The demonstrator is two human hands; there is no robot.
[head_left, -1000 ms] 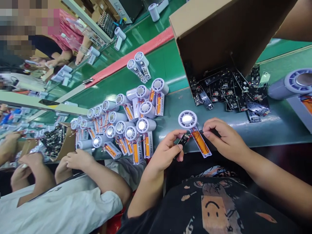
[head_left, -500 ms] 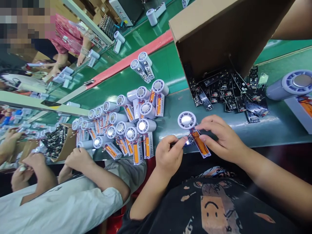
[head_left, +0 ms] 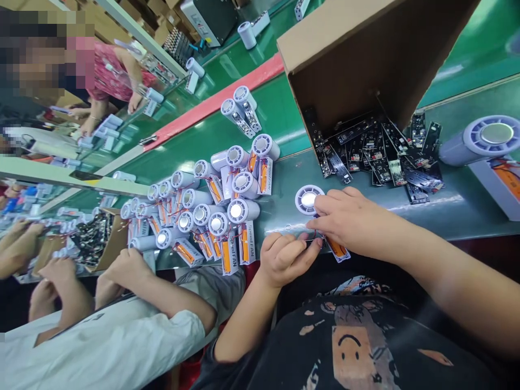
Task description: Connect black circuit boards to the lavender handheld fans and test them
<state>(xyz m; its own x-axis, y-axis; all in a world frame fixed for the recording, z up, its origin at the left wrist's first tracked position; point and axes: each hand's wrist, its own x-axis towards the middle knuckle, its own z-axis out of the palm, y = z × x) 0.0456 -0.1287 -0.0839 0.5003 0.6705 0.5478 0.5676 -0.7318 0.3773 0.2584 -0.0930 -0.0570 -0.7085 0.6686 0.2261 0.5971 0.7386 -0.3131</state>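
In front of me lies a light-purple handheld fan (head_left: 309, 199) with a round silver-centred head, its opened handle showing an orange battery (head_left: 338, 250). My right hand (head_left: 351, 221) lies across the joint of head and handle, fingers bent and pressed to the fan, with fingertips by the thin red wires. My left hand (head_left: 284, 257) is closed beside the handle, thumb and index finger pinching a small dark circuit board, mostly hidden by the fingers. Its fingertips are close to those of my right hand. Most of the handle is covered by my right hand.
Several similar fans (head_left: 219, 222) crowd the bench to the left. A tipped cardboard box (head_left: 345, 49) spills circuit boards (head_left: 377, 151) at the back right. Another fan (head_left: 483, 141) stands far right. A co-worker's hands (head_left: 125, 273) are at the left, with another person across the bench.
My right hand has moved left over the fan, covering the wires and much of the battery. My left fingers have shifted slightly right and down, hiding more of the circuit board.
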